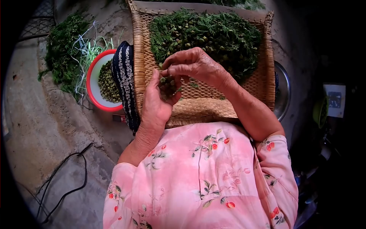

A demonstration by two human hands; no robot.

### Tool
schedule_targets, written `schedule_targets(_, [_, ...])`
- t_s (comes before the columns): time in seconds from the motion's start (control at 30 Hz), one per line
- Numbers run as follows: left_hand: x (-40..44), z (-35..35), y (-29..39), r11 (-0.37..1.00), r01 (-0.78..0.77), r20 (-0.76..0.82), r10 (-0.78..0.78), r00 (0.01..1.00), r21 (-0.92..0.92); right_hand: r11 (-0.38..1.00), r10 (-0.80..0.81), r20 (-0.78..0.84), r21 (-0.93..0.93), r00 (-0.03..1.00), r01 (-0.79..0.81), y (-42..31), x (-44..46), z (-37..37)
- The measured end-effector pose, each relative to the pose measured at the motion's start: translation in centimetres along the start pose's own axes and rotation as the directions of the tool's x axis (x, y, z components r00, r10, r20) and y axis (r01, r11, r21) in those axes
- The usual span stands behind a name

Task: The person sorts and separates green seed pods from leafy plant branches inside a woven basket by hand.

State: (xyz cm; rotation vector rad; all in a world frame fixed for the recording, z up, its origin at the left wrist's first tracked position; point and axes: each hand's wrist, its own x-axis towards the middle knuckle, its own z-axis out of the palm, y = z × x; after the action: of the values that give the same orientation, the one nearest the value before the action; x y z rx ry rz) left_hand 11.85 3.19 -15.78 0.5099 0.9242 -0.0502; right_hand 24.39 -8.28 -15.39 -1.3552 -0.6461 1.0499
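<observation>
In the head view, over the left edge of the wicker basket (204, 110), the left hand (157, 107) is cupped around small green cones (166, 84). The right hand (196, 69) bends its fingers at the left thumb's tip; whether they pinch anything, I cannot tell. Leafy sprigs (238, 27) heap toward the basket's far edge. Beside its left edge, a red-rimmed bowl (91, 82) holds round green pieces (108, 84).

"What does the wicker tray (202, 93) carry?"
"A heap of green sprigs (167, 28) and small round cones (198, 39), toward its far side."
"And the concrete floor (34, 114)?"
"A black cable (81, 154), loose greenery (64, 49) and, beside that, tangled pale strings (84, 63)."
</observation>
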Motion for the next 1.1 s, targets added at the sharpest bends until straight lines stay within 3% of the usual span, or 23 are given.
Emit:
schedule_targets(0.1, [-0.2,0.3,0.3,0.999,0.016,-0.087,-0.013,0.996,0.028,0.995,0.048,-0.305,-0.072,0.951,-0.073,1.3,0.7,-0.4])
schedule_targets(0.13, [-0.3,0.1,0.5,0.998,0.046,0.033,-0.047,0.998,0.040,0.988,-0.020,-0.332,-0.149,0.943,-0.032,2.6,1.3,-0.6])
schedule_targets(0.17, [-0.4,-0.1,0.6,0.996,0.074,0.152,-0.081,0.985,0.054,0.988,-0.021,-0.333,-0.150,0.943,-0.031,3.5,1.4,-0.6])
schedule_targets(0.23, [-1.0,0.3,0.3,0.990,0.077,0.402,-0.119,0.908,0.119,0.892,-0.153,-0.321,-0.452,0.935,-0.009,4.9,1.8,-0.2])
schedule_targets(0.3, [-1.3,0.3,0.1,0.963,0.086,0.532,-0.215,0.819,0.257,0.841,-0.213,-0.276,-0.540,0.937,0.032,6.3,2.1,0.7])
schedule_targets(0.37, [-1.8,0.7,0.3,0.948,0.129,0.513,-0.269,0.815,0.291,0.678,-0.399,-0.134,-0.709,0.907,0.194,8.3,2.4,1.3])
schedule_targets(0.43, [-1.8,0.7,0.5,0.883,0.163,0.523,-0.400,0.752,0.441,0.609,-0.376,-0.038,-0.763,0.926,0.216,9.0,2.3,2.0])
schedule_targets(0.5, [-1.8,0.7,0.0,0.872,0.143,0.529,-0.407,0.745,0.469,0.594,-0.218,-0.090,-0.802,0.972,0.059,8.7,2.3,3.1])
schedule_targets(0.63, [-1.7,0.7,-0.3,0.819,0.085,0.546,-0.451,0.706,0.567,0.543,-0.230,-0.054,-0.836,0.972,0.082,8.8,2.1,2.4])
schedule_targets(0.7, [-1.8,0.9,0.3,0.895,0.159,0.445,-0.354,0.823,0.417,0.635,-0.318,-0.012,-0.745,0.948,0.204,9.4,2.4,1.2])
schedule_targets(0.73, [-1.2,0.4,-0.1,0.945,0.112,0.451,-0.249,0.857,0.308,0.718,-0.295,-0.119,-0.682,0.948,0.138,8.1,1.9,1.1])
schedule_targets(0.87, [-0.5,-0.3,0.3,0.976,0.186,0.393,-0.217,0.894,0.116,0.634,-0.373,-0.291,-0.773,0.881,0.013,6.7,2.1,-0.9])
schedule_targets(0.93, [-0.5,-0.3,0.4,0.976,0.213,0.428,-0.174,0.887,-0.046,0.658,-0.305,-0.294,-0.753,0.906,-0.023,7.0,1.8,-1.3])
schedule_targets(0.97, [-0.4,-0.3,0.5,0.975,0.217,0.431,-0.178,0.885,-0.043,0.678,-0.272,-0.290,-0.734,0.918,-0.031,7.2,1.6,-1.2])
schedule_targets(1.03, [-0.2,-0.6,0.6,0.970,0.190,0.468,-0.098,0.878,-0.154,0.600,-0.225,-0.183,-0.800,0.957,-0.012,7.3,1.3,-0.6])
schedule_targets(1.1, [-0.2,-0.7,0.6,0.971,0.178,0.480,-0.082,0.874,-0.158,0.520,-0.162,-0.205,-0.849,0.965,-0.093,6.8,1.2,0.7])
